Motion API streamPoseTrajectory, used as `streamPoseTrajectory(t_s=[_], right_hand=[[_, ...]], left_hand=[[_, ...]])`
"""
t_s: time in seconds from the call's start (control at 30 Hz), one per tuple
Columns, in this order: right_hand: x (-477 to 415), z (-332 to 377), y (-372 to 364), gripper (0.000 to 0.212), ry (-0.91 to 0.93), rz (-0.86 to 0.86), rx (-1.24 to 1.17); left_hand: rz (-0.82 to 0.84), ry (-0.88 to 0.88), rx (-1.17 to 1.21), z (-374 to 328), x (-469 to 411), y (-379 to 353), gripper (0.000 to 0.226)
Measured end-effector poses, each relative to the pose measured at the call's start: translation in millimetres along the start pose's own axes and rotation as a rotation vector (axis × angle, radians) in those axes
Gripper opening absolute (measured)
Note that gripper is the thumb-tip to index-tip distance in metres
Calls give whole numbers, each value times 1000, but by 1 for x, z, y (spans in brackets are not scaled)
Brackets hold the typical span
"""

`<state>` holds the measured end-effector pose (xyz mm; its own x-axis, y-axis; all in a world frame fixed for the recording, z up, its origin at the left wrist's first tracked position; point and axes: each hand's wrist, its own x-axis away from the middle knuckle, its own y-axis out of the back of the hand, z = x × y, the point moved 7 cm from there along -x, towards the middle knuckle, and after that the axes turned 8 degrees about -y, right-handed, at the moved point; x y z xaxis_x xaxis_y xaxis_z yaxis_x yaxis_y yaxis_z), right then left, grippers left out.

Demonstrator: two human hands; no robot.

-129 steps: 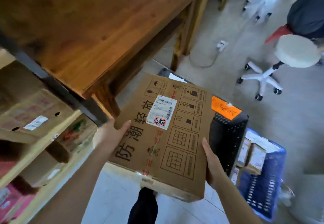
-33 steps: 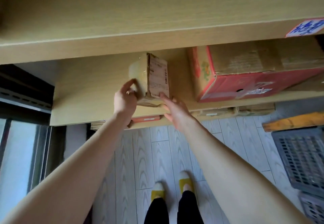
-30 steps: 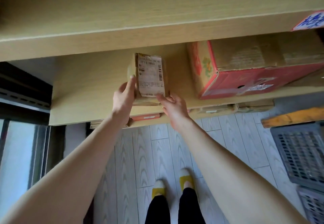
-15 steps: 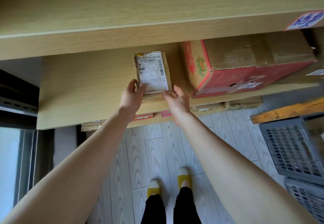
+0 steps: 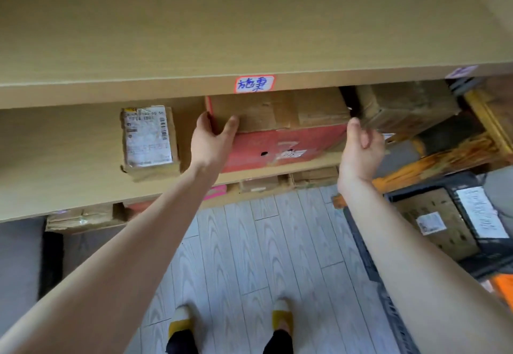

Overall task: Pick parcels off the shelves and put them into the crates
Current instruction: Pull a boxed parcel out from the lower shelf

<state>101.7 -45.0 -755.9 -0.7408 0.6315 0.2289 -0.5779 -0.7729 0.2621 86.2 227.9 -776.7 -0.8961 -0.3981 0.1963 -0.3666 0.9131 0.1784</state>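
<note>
A red and brown cardboard box [image 5: 277, 143] lies on the middle shelf [image 5: 69, 159]. My left hand [image 5: 211, 143] grips its left end, thumb on the brown top and fingers round the corner. At the box's right end my right hand [image 5: 361, 151] curls its fingers round the corner. A small taped parcel [image 5: 148, 137] with a white shipping label lies flat on the shelf to the left, with no hand on it. A dark plastic crate [image 5: 372, 265] stands on the floor at the right, with a labelled cardboard box [image 5: 433, 223] inside.
The upper shelf board [image 5: 166, 87] overhangs the boxes and carries a handwritten sticker [image 5: 254, 84]. Another brown box [image 5: 402, 106] sits right of the red one. Several flat parcels [image 5: 258, 184] lie on the lower shelf. My feet stand on pale wood flooring [image 5: 249, 242].
Both hands have left the small parcel, which now lies flat on the shelf, and moved right to the two ends of the red box. The view has shifted right.
</note>
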Motion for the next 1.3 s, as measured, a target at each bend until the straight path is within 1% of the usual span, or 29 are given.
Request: streamPoseTrajectory(t_s=[0.03,0.1,0.13,0.17,0.27,0.33,0.43,0.53,0.63,0.77,0.83,0.87,0.93,1.0,1.03,1.07,1.1,1.13,1.17,1.2,1.23,1.3], right_hand=[[-11,3,-6,8,-28,105,55],[-28,3,-18,45,-57,286,151],[-35,2,-23,52,-54,323,172],[-38,3,-25,51,-44,340,195],[-37,-2,-23,44,-56,374,160],[-34,-11,-11,42,-89,353,134],[-25,-27,11,38,-160,357,75],[-15,-44,29,35,-277,360,2],[-3,-58,43,29,-388,346,-28],[22,-76,58,24,-480,383,-74],[35,-90,64,21,-589,417,-141],[41,-98,66,24,-637,435,-173],[53,-107,70,34,-716,460,-155],[59,-113,75,34,-763,445,-125],[60,-116,76,33,-771,432,-102],[59,-115,77,32,-752,420,-55],[56,-113,80,29,-696,400,25],[53,-109,81,26,-622,384,115],[49,-102,81,24,-531,375,221],[48,-91,80,26,-433,379,315],[51,-79,76,32,-360,405,348],[64,-55,63,48,-308,546,278]], left_hand=[[-38,7,18,4,0,-3,40],[-106,25,54,11,1,-5,39],[-131,34,76,13,1,-5,39],[-148,39,92,14,2,-5,39],[-190,37,91,16,13,-5,30],[-199,26,43,14,31,-4,27],[-249,3,-32,8,67,2,39],[-275,-22,-66,-3,101,8,42],[-262,-82,-73,-13,130,7,41],[-277,-171,-16,-26,157,14,36],[-292,-280,-113,-40,169,19,34],[-295,-373,-201,-50,176,19,32],[-262,-534,-315,-64,184,18,30],[-229,-562,-378,-71,187,22,30],[-242,-529,-431,-69,186,27,33],[-266,-445,-489,-60,181,35,43],[-278,-302,-521,-48,177,44,57],[-273,-126,-490,-34,174,51,67],[-257,27,-393,-22,173,55,63],[-230,125,-288,-8,170,55,48],[-201,139,-239,-3,168,52,38],[-168,99,-204,-2,167,46,41]])
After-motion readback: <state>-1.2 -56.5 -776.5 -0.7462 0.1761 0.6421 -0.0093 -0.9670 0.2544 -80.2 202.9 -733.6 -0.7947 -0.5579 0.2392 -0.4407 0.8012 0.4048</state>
